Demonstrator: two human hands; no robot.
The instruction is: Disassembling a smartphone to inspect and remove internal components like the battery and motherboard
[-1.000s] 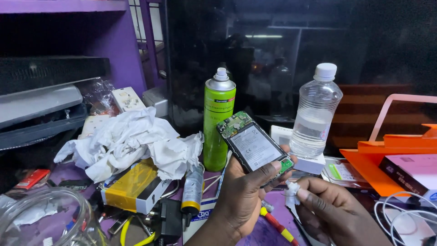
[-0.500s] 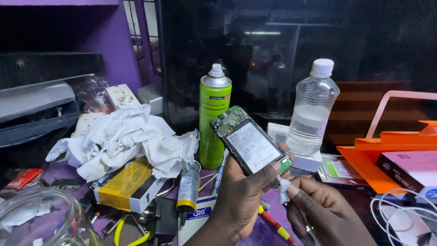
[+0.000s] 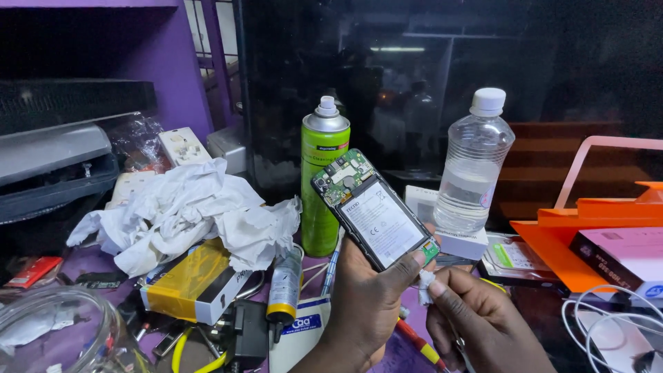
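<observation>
Here, in the head view, we see the left hand (image 3: 362, 304) at the lower middle of the frame, closed around an opened black smartphone with its back cover off, pale battery and green circuit board exposed (image 3: 373, 207). It is tilted, board end toward the upper left. We judge it light and stiff but fragile: best gripped by the frame edges, as the fingers do now, never on the bare board. The right hand (image 3: 476, 321), lower right, pinches a small white wad of tissue (image 3: 425, 283) just beside the phone's lower corner. Behind stand a green spray can (image 3: 323, 183) and a clear plastic bottle (image 3: 475, 166).
</observation>
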